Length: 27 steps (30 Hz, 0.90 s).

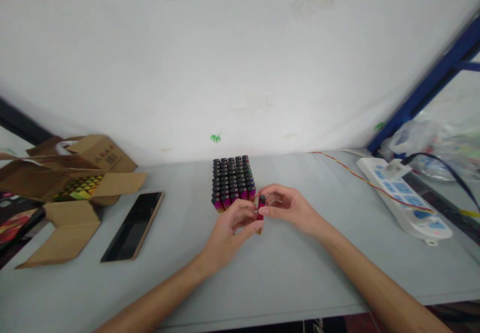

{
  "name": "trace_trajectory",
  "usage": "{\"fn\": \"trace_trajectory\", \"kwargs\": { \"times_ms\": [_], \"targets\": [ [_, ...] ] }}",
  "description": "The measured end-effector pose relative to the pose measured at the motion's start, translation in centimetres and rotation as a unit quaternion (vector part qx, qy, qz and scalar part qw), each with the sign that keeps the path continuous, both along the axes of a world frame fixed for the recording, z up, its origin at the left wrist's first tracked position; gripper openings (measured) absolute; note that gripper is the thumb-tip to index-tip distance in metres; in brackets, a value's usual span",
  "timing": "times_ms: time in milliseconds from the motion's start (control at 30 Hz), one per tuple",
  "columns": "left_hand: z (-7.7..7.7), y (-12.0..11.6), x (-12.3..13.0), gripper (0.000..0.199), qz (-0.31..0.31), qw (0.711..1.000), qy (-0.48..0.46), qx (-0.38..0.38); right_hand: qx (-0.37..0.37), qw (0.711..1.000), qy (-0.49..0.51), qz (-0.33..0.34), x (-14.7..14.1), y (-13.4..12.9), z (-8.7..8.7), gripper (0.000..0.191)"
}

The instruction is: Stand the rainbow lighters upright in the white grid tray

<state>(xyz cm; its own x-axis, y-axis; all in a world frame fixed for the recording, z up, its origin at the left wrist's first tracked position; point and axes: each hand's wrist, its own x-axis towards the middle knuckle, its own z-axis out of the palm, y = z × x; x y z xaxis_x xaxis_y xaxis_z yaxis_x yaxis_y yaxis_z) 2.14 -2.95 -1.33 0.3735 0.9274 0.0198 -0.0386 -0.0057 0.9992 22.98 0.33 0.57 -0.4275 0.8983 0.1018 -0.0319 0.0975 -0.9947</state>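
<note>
A lighter (262, 200) with a black top and a purple-to-gold body stands nearly upright between my two hands. My left hand (227, 233) pinches its lower part, thumb near the gold end. My right hand (296, 212) grips it from the other side, with the thumb across the front below the black top; the other fingers curl behind. Just beyond my left fingers, a tight block of similar lighters (230, 178) stands upright in rows on the grey table (300, 278). My fingers partly hide the block's near right corner.
To the left lie a dark phone (133, 228) and an open cardboard box (122, 182) holding yellow items. A white power strip (407, 200) with a plug and cables is at the right, near plastic bags (431, 140). Behind the table rises a white wall (240, 73).
</note>
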Motion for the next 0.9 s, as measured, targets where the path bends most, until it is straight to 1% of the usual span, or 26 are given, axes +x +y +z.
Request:
{"fn": "trace_trajectory", "kwargs": {
  "times_ms": [133, 167, 233, 300, 400, 467, 567, 667, 733, 833, 900],
  "targets": [
    [0.9, 0.2, -0.7, 0.033, -0.055, 0.997, 0.009, -0.051, 0.024, 1.000, -0.016, 0.012, -0.3, 0.0, -0.5, 0.039],
    [1.1, 0.2, -0.9, 0.034, -0.061, 0.996, 0.009, -0.058, 0.024, 0.999, -0.016, 0.017, -0.2, 0.0, -0.6, 0.039],
    [1.3, 0.2, -1.1, 0.037, -0.054, 0.996, -0.002, -0.065, 0.022, 1.000, -0.015, 0.015, 0.1, 0.1, -0.5, 0.041],
    [1.3, 0.2, -1.2, 0.039, -0.043, 0.997, -0.015, -0.067, 0.021, 1.000, -0.022, -0.006, 0.6, 0.3, -0.3, 0.040],
    [0.9, 0.3, -1.1, 0.036, -0.052, 0.996, -0.044, -0.063, 0.032, 0.996, -0.055, -0.058, 1.4, 0.8, -0.2, 0.039],
    [0.6, 0.3, -1.0, 0.039, -0.058, 0.995, -0.061, -0.062, 0.042, 0.993, -0.074, -0.084, 1.8, 1.1, -0.2, 0.041],
    [0.2, 0.3, -0.8, 0.044, -0.034, 0.995, -0.064, -0.071, 0.050, 0.990, -0.080, -0.104, 2.1, 1.5, -0.5, 0.044],
    [-0.1, 0.4, -1.0, 0.049, -0.011, 0.997, -0.028, -0.077, 0.062, 0.988, -0.089, -0.109, 2.1, 1.6, -0.8, 0.043],
    [-0.1, 0.4, -1.2, 0.055, 0.008, 0.998, 0.024, -0.056, 0.070, 0.987, -0.099, -0.109, 2.1, 1.6, -1.0, 0.042],
    [-0.2, 0.6, -1.6, 0.059, 0.075, 0.993, 0.095, -0.004, 0.081, 0.984, -0.117, -0.105, 2.2, 1.4, -1.1, 0.040],
    [-0.2, 0.6, -1.7, 0.059, 0.108, 0.987, 0.120, 0.013, 0.087, 0.983, -0.126, -0.101, 2.3, 1.4, -1.0, 0.039]
  ]
}}
